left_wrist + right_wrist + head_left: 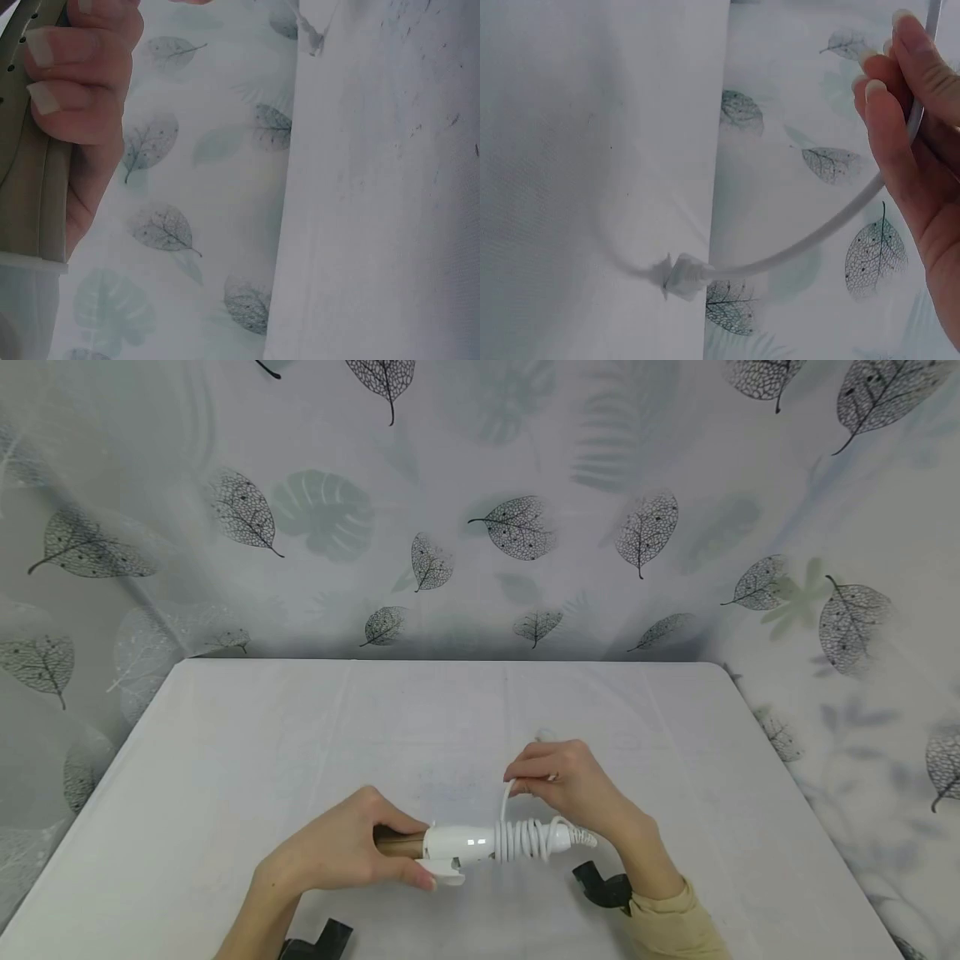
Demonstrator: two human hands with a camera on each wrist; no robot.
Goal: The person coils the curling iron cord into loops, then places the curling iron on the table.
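My left hand (345,843) grips a hair straightener by its gold-brown barrel end (34,195), fingers curled round it. Its white handle (461,842) points right, with a short white lever piece (446,871) by my left thumb. White cord (525,839) is wound in several loops round the handle's right end. From these loops a length of cord (802,244) rises to my right hand (573,781), which pinches it between thumb and fingers just above the handle. A white plug (684,275) dangles from the cord's end in the right wrist view.
A white table (405,718) lies beneath the hands. Behind it and at both sides hangs a pale curtain (465,460) printed with leaves. Black wrist mounts (603,887) sit at both wrists.
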